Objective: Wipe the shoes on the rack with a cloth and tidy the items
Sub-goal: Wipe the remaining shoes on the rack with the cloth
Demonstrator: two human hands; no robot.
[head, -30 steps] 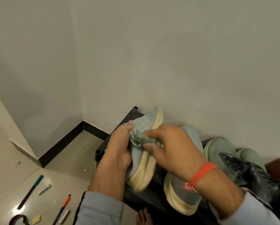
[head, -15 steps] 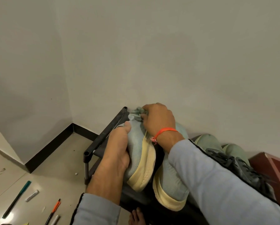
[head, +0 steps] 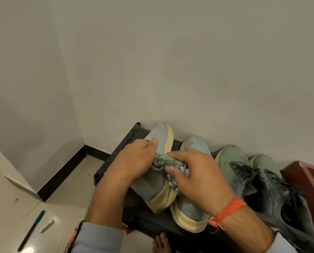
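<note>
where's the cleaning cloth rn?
In the head view, centre frame: the crumpled grey-green cloth is gripped in the right hand, pressed on the pale-blue, cream-soled shoe that the left hand steadies at the black rack's left end.

1. Dim, warm indoor light; muddy, greenish-grey cast overall.
2. Wall [head: 189, 61] evenly lit, darker toward the left corner.
3. Bright glare patch on the glossy floor [head: 27, 250], bottom left.
4. Soft shadows under the shoes on the rack [head: 116, 157].
5. Wide-angle bowing at the edges; fine detail soft throughout.
</note>
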